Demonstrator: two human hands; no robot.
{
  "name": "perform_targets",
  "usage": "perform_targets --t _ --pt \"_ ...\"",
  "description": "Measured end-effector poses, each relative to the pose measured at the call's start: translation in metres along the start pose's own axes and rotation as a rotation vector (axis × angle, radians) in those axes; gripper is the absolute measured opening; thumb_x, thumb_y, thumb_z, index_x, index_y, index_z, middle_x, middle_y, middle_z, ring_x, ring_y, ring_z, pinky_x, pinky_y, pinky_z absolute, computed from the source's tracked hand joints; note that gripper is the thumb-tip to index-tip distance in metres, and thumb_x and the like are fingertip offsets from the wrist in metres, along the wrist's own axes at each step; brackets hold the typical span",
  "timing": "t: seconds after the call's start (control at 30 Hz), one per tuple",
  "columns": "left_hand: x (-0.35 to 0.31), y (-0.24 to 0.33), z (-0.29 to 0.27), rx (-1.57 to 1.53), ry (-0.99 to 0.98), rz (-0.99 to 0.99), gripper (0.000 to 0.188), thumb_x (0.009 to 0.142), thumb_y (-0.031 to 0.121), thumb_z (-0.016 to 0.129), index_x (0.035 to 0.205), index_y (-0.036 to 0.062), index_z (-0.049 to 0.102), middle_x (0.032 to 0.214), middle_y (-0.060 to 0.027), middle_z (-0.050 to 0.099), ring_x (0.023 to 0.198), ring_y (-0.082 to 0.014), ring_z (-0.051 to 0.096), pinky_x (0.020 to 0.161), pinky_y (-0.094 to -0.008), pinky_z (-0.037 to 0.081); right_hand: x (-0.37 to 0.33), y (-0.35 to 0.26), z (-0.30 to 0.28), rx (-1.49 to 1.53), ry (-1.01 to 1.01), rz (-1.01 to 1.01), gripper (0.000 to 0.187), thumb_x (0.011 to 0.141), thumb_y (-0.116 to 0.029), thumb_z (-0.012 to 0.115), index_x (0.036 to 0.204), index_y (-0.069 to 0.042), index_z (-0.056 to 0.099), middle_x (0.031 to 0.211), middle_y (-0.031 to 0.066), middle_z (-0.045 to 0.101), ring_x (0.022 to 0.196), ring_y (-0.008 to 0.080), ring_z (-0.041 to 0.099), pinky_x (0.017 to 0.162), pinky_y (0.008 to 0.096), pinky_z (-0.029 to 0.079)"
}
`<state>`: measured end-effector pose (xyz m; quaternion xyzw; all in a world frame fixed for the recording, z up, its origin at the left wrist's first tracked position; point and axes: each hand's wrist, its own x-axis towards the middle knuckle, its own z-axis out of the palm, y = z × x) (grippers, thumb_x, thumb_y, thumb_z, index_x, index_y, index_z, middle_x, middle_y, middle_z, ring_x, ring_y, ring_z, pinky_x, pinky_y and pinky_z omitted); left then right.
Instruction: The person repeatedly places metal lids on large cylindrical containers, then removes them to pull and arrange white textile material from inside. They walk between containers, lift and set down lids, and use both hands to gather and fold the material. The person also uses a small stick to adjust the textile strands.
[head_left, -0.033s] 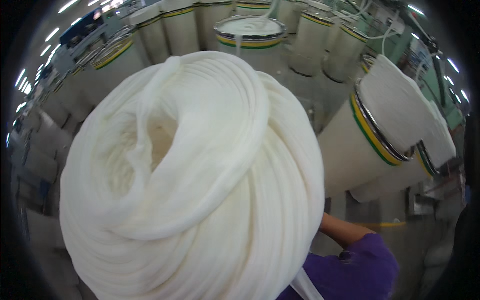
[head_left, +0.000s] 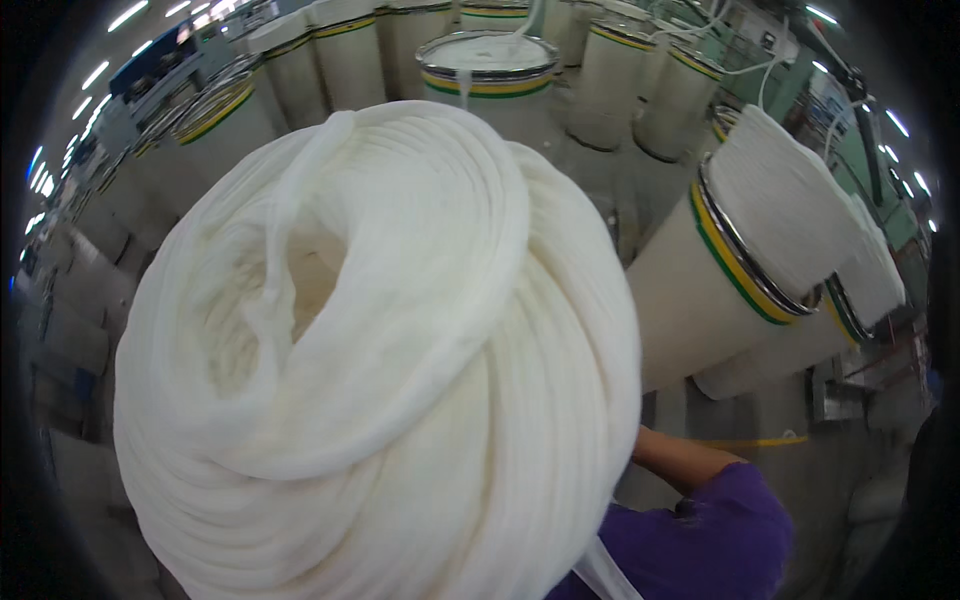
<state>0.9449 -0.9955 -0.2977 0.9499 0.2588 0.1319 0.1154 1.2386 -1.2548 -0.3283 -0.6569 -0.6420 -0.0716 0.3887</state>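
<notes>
A huge coil of thick white fibre sliver (head_left: 450,330) fills the middle of the view, close in front of me. Its strands lie in overlapping loops around a hollow at the upper left, with one loose strand (head_left: 275,240) crossing that hollow. My right forearm (head_left: 685,458), in a purple sleeve, reaches behind the coil's lower right side; the hand itself is hidden there, fingers included. My left hand and arm do not show, with the coil covering that side. A pale strip (head_left: 605,570) hangs beneath the coil beside the sleeve.
Tall pale cans with yellow and green bands stand all round. One can (head_left: 488,85) ahead holds sliver. To the right, a can (head_left: 700,290) has a white sliver mass (head_left: 785,205) heaped over its rim. A yellow line (head_left: 750,441) marks the grey floor.
The surroundings and the coil sit slightly further left in the picture. The coil and my right arm keep nearly the same position relative to each other.
</notes>
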Motion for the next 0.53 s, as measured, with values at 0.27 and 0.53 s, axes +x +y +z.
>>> perform_targets --t 0.27,0.53 --pt "0.071 -0.072 0.038 -0.181 0.724 0.53 0.032 0.096 0.024 0.046 0.111 0.0031 0.065 0.099 -0.0167 0.067 0.082 -0.0363 0.058 0.076 -0.0475 0.043 0.06 0.016 0.025 -0.192 0.353 -0.154 0.027 0.081 -0.016 0.059 0.055 -0.011 0.054 0.057 0.001 0.051 0.053 0.0198 0.043 0.054 0.0335 0.035" --pt "0.215 -0.095 0.07 -0.359 0.296 0.161 0.042 0.1 0.027 0.039 0.129 0.0029 0.057 0.137 -0.0182 0.052 0.118 -0.0395 0.05 0.103 -0.0482 0.036 0.115 0.097 0.025 -0.329 0.382 -0.007 0.03 0.085 -0.03 0.069 0.065 -0.011 0.056 0.064 0.0015 0.05 0.065 0.0196 0.049 0.066 0.0324 0.04"
